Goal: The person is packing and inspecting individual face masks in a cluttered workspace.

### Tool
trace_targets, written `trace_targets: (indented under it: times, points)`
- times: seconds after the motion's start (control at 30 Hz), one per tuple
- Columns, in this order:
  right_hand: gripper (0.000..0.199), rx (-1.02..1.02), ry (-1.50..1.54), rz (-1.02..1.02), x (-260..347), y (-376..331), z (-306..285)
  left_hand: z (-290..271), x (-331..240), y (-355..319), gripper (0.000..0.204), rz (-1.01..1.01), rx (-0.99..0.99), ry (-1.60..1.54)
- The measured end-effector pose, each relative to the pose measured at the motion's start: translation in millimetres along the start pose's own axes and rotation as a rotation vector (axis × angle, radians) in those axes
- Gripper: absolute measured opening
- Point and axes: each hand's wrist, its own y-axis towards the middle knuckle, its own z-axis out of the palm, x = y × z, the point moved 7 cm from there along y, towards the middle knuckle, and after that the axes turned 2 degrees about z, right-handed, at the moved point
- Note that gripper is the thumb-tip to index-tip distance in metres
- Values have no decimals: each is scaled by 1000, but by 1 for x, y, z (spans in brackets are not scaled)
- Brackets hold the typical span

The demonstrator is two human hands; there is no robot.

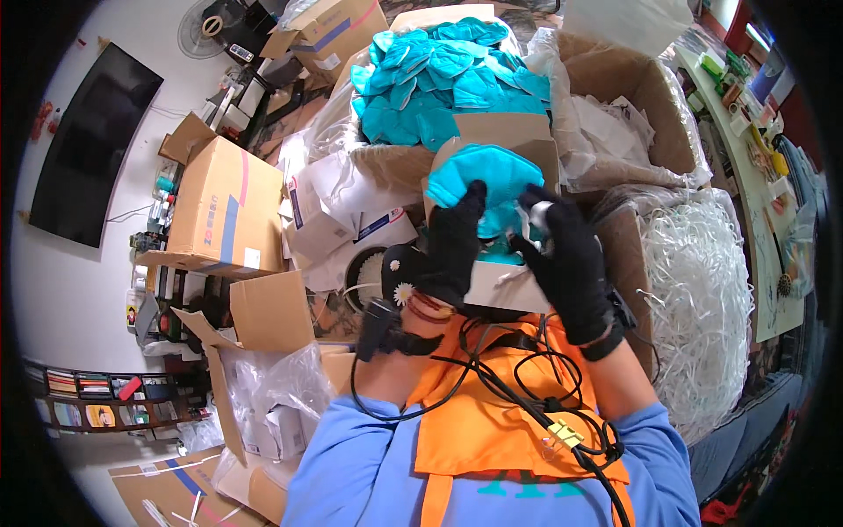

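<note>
Over a small open white carton (507,288), I hold a teal face mask (488,172) up in front of me. My left hand (450,246), in a black glove, is closed on the mask's lower left edge with the thumb on its face. My right hand (569,263), also black-gloved, has its fingers curled at the mask's right edge. Something white sits at those fingertips; whether it is strap or tape I cannot tell. More teal mask material shows inside the carton below. Beyond it, a large lined box (386,162) is heaped with teal masks (457,75).
On my right stands a box of tangled white straps (698,299), with a plastic-lined box (676,114) behind it. Cardboard boxes (230,206) and flattened white cartons (325,211) lie left. Black cables (527,395) cross my orange apron. A cluttered table (764,299) runs along the far right.
</note>
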Motion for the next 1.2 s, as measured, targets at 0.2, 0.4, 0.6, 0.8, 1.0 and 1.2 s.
trace_targets:
  times: [0.2, 0.4, 0.6, 0.8, 1.0, 1.2]
  points:
    - [44, 136, 890, 552, -62, 6, 21, -4, -11, -3, 25, 23, 5, 4]
    - [31, 661, 965, 913, -34, -43, 59, -9, -19, -4, 21, 342, -33, 470]
    - [28, 195, 758, 412, -42, -22, 15, 8, -3, -34, 21, 165, 11, 520]
    - [22, -253, 147, 289, -95, -21, -8, 20, -12, -66, 19, 183, -8, 308]
    - [23, -297, -252, 427, -235, -17, -148, 10, -1, -44, 23, 215, 134, 724]
    - [25, -187, 1086, 694, -152, -39, -42, -30, 31, 103, 36, 129, 143, 457]
